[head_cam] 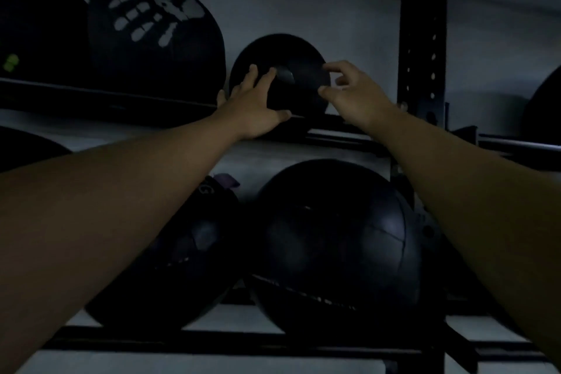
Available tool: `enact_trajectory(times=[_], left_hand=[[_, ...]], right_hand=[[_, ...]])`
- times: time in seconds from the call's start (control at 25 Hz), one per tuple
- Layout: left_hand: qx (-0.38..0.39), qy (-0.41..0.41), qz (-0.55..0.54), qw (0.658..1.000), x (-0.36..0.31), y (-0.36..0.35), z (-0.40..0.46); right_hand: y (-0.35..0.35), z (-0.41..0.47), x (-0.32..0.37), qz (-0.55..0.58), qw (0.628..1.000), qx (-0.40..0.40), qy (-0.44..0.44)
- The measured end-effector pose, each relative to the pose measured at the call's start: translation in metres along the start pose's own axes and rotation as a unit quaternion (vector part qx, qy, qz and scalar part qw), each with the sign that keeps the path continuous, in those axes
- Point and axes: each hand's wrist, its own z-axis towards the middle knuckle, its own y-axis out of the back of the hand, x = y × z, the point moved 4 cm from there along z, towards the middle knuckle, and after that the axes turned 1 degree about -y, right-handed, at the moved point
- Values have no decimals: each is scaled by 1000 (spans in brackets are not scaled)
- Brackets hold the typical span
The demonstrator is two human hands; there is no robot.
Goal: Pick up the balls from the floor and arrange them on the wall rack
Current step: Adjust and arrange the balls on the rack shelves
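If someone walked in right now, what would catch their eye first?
Two bare arms reach up to a small black ball on the upper rail, left hand flat on it, right hand at its edge. Left of it, a big ball with a white handprint stands out.

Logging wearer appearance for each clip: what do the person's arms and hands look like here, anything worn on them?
Both forearms are bare as far as the frame shows: no sleeves in view. The left hand and right hand wear no gloves, and no watch, bracelet or ring is visible. The scene is dim, so small details could be missed.
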Motion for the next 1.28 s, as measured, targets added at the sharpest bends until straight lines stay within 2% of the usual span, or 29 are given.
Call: enact_trajectory(times=[0.12,0.24,0.36,0.52,0.64,0.76,0.84,0.92,1.0,1.16,1.24,1.28], left_hand=[[7,-45,-23,999,-19,-38,-55],[62,-60,-61,994,-35,-89,-109],[80,-9,-112,990,-42,-120,-139],[16,77,-189,979,-37,-135,-161],[-6,95,-207,974,-26,-146,-176],[-62,102,-213,970,-28,-152,-172],[-117,131,-205,963,-38,-152,-161],[-138,169,-185,958,-47,-149,-145],[-119,211,-168,956,-57,-139,-123],[-36,301,-173,937,-56,-130,-95],[-44,257,-158,953,-53,-133,-108],[-64,197,-154,966,-52,-135,-119]], right_hand=[[12,-45,-21,10,1000,8,-14],[7,-100,-72,-37,996,44,-63],[-7,-152,-113,-83,989,61,-109],[-12,-198,-134,-26,995,-3,-99],[-20,-214,-138,11,993,-26,-116],[-28,-211,-139,23,990,-36,-134],[-31,-204,-139,15,989,-50,-142],[-29,-184,-140,9,988,-45,-146],[-19,-146,-141,4,987,-9,-158],[-10,-87,-146,9,976,116,-186],[-15,-89,-152,2,975,97,-199],[-14,-95,-153,22,977,65,-200]])
